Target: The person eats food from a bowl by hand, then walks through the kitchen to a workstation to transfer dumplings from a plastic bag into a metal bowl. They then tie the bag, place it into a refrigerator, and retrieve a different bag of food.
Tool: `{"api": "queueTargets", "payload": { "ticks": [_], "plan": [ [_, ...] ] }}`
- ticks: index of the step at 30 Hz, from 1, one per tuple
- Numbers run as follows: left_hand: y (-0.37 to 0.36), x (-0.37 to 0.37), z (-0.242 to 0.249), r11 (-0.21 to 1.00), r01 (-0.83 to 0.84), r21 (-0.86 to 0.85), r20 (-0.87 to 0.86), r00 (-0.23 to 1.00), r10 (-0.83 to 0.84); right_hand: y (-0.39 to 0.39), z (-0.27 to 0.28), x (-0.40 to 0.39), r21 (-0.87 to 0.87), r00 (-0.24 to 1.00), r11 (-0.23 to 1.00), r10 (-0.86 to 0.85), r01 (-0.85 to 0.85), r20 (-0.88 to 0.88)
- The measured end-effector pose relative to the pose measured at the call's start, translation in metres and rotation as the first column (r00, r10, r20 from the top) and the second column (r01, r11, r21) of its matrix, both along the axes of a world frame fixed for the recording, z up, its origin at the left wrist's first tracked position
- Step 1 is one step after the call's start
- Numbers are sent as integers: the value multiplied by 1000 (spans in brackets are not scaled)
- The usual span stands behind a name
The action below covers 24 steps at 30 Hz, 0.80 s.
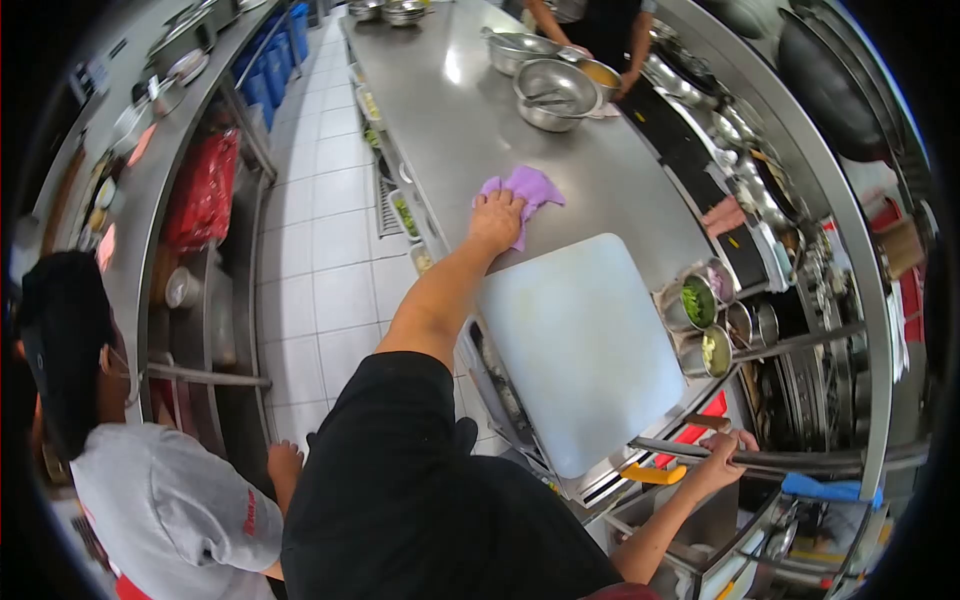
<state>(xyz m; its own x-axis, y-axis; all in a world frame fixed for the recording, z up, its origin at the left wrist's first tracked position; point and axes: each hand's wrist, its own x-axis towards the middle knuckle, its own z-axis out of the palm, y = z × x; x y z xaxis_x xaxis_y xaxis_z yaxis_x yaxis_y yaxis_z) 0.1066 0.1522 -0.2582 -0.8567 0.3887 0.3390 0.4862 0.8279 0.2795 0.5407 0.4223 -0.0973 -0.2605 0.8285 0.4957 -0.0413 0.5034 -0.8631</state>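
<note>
My left hand reaches far forward over the steel counter and presses down on a crumpled purple cloth, its fingers curled onto it. Just nearer to me lies a large white cutting board with its far edge close to my left wrist. My right hand is low at the right, closed at the metal rail along the counter's front. Beside it are a brown wooden handle and a yellow handle. I cannot tell what its fingers grip.
Metal containers with chopped greens and pale pieces stand right of the board. Steel bowls sit farther along the counter, near another person. At the left, a person in a grey shirt stands close to my arm.
</note>
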Motion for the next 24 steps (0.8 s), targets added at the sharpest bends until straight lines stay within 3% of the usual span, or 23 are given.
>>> {"api": "queueTargets", "payload": {
  "ticks": [1,2,3,5,8,10,11,12,13,14,17,18,19,20,22,23,24],
  "plan": [
    [-14,8,6,1000,2,-25,-1,1000,-2,-7,4,-4,-2,1000,1000,-27,27,-1],
    [-30,14,-2,999,-33,-18,-165,986,29,-6,5,-6,11,998,999,35,-34,-45],
    [-48,12,0,998,-58,-39,-104,993,54,-4,1,-6,20,991,996,88,-86,-96],
    [-82,22,6,993,-91,-80,37,995,94,-1,-3,-3,23,998,998,64,-64,-23],
    [-133,27,39,934,-359,4,408,853,326,-19,19,1,-65,994,996,67,-61,91],
    [-185,15,37,876,-466,128,440,818,371,-19,25,27,25,911,997,55,-72,409],
    [-209,12,39,831,-536,151,450,785,425,-23,25,41,78,828,995,12,-67,560],
    [-233,8,41,781,-599,175,460,751,473,-19,29,61,-51,618,996,87,-76,782],
    [-248,0,41,725,-660,197,476,711,517,-58,75,44,-292,206,951,267,102,941],
    [-257,-12,34,693,-628,355,525,747,408,-64,70,55,-153,138,890,232,-430,963],
    [-283,-25,16,412,-499,762,518,852,73,-77,26,5,-399,340,792,574,-462,745],
    [-272,-20,35,297,-479,826,525,846,-95,-128,46,-53,-531,336,766,639,-363,692],
    [-261,-23,37,347,-313,884,383,911,-155,-146,35,-100,-408,345,725,647,-555,680],
    [-240,-18,52,295,-294,909,368,899,-238,-164,18,-141,-267,349,645,662,-716,663],
    [-200,-17,64,193,-360,913,404,725,-558,-219,-4,-232,-320,410,554,810,-768,419],
    [-179,-17,70,170,-419,892,414,605,-680,-244,-18,-275,-263,416,522,831,-811,369],
    [-155,3,102,71,-598,799,427,479,-767,-262,-35,-312,-201,420,491,853,-848,310]
  ]
}}
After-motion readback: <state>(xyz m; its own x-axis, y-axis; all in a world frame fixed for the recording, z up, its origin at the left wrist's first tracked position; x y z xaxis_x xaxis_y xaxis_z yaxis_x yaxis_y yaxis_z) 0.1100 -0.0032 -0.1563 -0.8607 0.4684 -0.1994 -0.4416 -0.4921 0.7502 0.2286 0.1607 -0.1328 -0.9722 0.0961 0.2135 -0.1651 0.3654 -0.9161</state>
